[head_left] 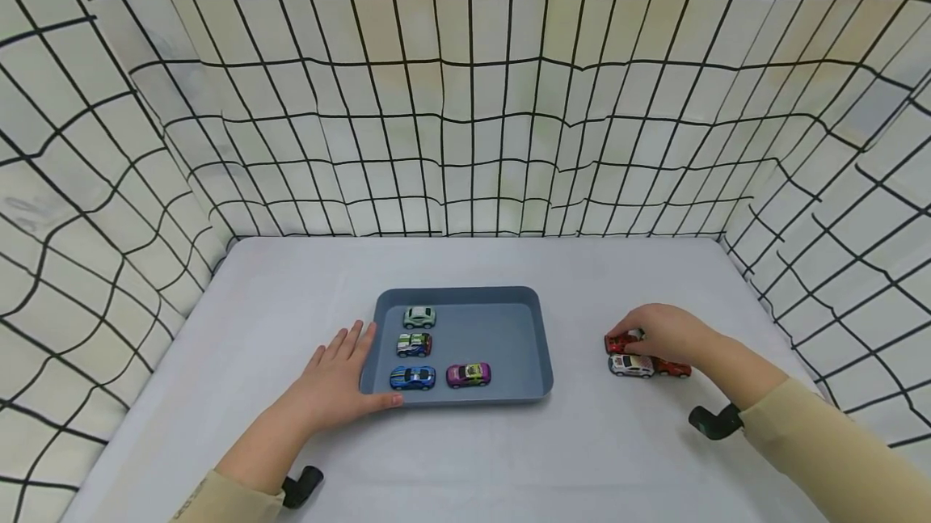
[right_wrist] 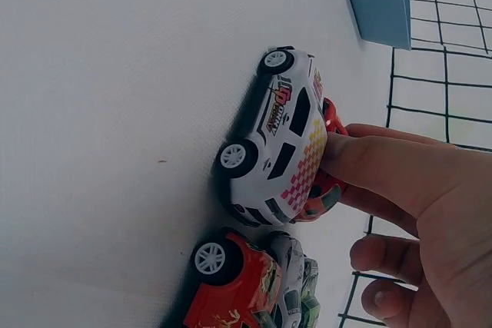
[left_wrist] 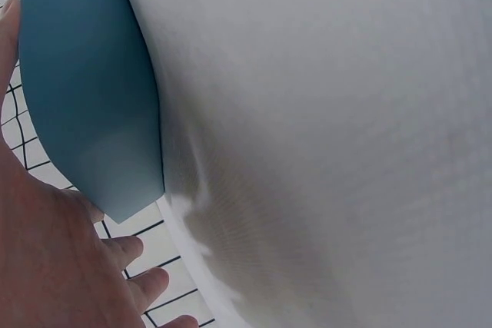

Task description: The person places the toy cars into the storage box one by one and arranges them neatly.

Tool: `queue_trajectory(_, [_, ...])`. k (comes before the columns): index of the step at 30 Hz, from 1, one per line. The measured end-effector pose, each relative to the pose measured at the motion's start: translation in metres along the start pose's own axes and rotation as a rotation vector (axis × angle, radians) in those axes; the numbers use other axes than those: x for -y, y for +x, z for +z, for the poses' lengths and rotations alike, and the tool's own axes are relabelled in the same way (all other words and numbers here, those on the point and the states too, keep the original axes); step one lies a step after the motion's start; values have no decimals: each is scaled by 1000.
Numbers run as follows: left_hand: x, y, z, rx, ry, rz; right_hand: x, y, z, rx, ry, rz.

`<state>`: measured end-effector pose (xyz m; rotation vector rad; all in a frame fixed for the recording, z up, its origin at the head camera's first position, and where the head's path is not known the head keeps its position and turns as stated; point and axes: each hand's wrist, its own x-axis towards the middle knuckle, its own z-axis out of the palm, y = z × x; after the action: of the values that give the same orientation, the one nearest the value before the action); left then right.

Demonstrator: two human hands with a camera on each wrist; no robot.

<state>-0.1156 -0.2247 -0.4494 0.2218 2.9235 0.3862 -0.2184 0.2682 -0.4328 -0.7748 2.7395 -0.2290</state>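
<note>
On the white table right of the blue plastic tray (head_left: 541, 345), a small red toy car (head_left: 618, 341) is pinched by the right hand (head_left: 665, 333) beside a white toy car (head_left: 631, 365). Light, rigid and free-rolling it looks, best taken across the body sides. The tray's near-left corner is touched by the flat, open-fingered left hand (head_left: 338, 381).

A blue tray (head_left: 541, 345) with rounded corners lies flat on the white table; the left hand (head_left: 338, 381) rests flat against its left edge. To the right, well apart from the tray, three toy cars sit close together. The right hand (head_left: 665, 333) covers a red car (head_left: 618, 343), apparently gripping it. Just in front stand a white car (head_left: 631, 365) with checkered sides and another red car (head_left: 675, 369), all on their wheels.
</note>
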Motion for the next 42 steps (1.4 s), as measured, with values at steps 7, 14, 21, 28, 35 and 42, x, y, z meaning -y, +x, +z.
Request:
queue_trajectory(7, [-1,-1,-1,0,-9,3,1,1,0,2,-9,-9])
queue_trajectory(14, [-2,-2,-3,-3,-11,3,1,4,-2,1,19,11])
queue_trajectory(21, [-3,-1,-3,-4,-10,0,6,5,-12,-58,17,-31])
queue_trajectory(28, [-2,0,-3,-3,-8,5,16,15,-21,-54,6,-55])
queue_trajectory(35, [-1,-1,-2,0,-18,4,36,25,-32,-45,71,-70])
queue_trajectory(42, [-2,-1,-2,-4,-19,7,58,37,-43,-51,100,-127])
